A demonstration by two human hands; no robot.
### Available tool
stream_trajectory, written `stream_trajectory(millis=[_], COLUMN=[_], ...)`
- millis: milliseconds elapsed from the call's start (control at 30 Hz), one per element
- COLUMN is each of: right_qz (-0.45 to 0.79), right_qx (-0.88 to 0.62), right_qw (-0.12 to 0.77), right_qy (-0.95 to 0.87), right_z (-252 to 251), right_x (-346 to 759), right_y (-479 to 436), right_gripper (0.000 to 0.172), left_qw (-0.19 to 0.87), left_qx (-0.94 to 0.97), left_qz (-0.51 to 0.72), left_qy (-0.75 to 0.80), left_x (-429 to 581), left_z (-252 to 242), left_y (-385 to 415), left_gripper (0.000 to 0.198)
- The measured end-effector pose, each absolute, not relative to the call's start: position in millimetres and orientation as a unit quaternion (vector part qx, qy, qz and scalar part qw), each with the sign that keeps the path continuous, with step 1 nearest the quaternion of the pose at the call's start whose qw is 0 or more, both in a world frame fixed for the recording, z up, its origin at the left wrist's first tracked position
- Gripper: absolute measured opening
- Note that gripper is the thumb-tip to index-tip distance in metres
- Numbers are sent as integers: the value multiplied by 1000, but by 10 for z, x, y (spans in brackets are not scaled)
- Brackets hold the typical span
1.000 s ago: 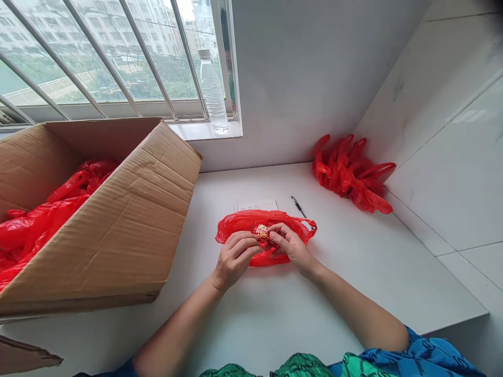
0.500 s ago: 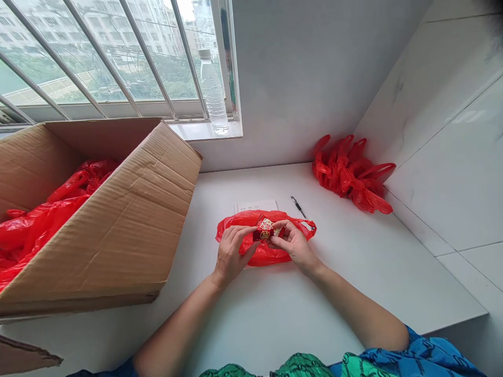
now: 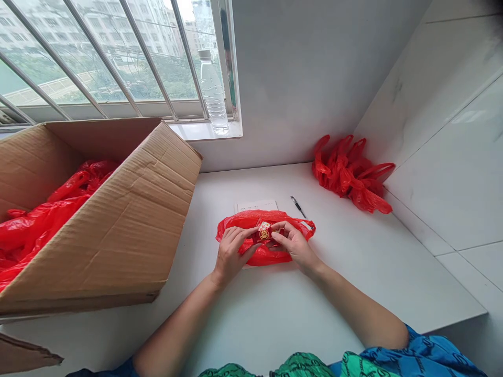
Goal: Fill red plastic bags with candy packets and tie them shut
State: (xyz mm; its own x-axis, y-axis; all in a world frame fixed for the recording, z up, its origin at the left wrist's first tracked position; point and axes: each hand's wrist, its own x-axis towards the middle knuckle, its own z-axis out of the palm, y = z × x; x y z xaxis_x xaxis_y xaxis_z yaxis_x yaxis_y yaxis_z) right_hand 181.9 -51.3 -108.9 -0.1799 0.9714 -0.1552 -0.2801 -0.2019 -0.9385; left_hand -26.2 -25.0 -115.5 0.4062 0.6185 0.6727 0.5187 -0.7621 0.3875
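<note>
Between my two hands is a small red packet with gold print and a pale patterned part. My left hand pinches its left side with thumb and fingers. From the right, the thumb and fingertips of my right hand grip the packet's other end, covering part of it. What lies inside the packet does not show. A red plastic bag rests crumpled on the table directly beneath both hands, its handle loop out to the right.
To the left stands an open cardboard box holding red plastic bags. Behind the bag lie a sheet of paper and a pen. More red bags sit in the corner. A water bottle stands on the windowsill.
The packet has tilted in my fingers, so its gold print now faces up more and less of the pale pattern shows. The right fingers have shifted slightly; the rest looks unmoved.
</note>
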Motion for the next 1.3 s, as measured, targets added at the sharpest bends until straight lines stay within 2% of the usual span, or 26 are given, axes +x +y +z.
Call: stream_trajectory(millis=[700,1300], right_qz=[643,628], right_qx=[-430,-428], right_qw=[481,487], right_qy=[-413,-430], right_z=[-1065,-1081], right_x=[1822,1833], right_y=[-519,-509], right_gripper=[32,34], left_qw=[91,92], left_qx=[832,829], left_qz=[411,414], left_qy=[362,364], left_x=[-268,-277], left_z=[-1156,-1163], left_y=[-249,-243], left_gripper=[26,26])
